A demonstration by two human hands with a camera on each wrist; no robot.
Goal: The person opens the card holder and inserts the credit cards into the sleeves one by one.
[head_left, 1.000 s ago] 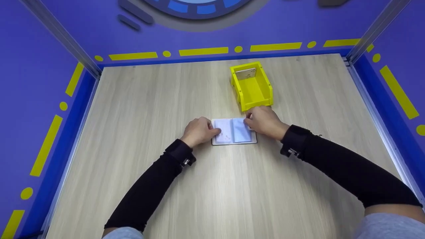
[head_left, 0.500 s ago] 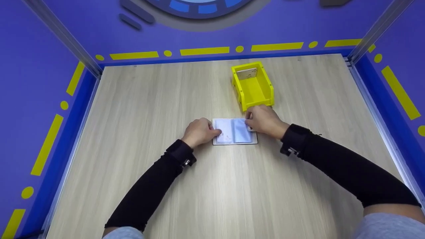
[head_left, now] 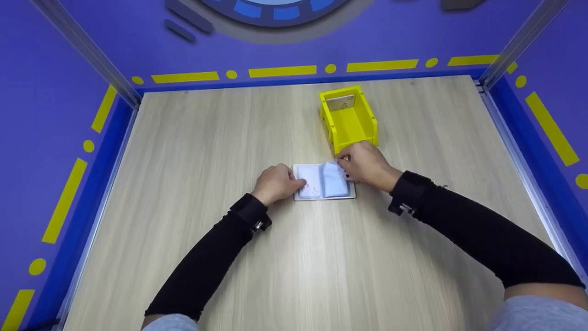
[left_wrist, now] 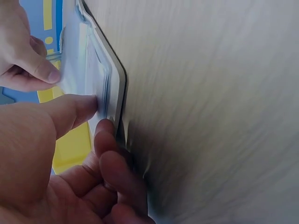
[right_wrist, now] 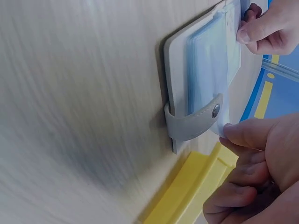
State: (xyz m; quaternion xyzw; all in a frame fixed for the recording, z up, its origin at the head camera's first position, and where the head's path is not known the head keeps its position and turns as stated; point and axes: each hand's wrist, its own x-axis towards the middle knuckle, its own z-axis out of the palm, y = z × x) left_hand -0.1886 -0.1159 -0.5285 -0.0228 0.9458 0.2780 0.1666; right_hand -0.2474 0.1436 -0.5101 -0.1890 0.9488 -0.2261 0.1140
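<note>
An open card holder with clear plastic sleeves lies on the wooden table in the head view. My left hand grips its left edge, thumb on the sleeves and fingertips at the cover's edge. Between thumb and finger of my right hand is the upper outer corner of a clear sleeve on the right side, slightly raised and bowed. In the right wrist view, a pale strap with a metal snap curls up from the cover beside that hand. The right index fingertip is mostly hidden behind the thumb.
A yellow bin stands just beyond my right hand, with a patterned white piece against its inner back wall. Blue-purple panels with yellow marks border the wooden table at the back and sides.
My right hand has risen a little and shifted slightly away from me, and the right sleeve's upper corner has lifted with it. The left hand keeps its place on the card holder.
</note>
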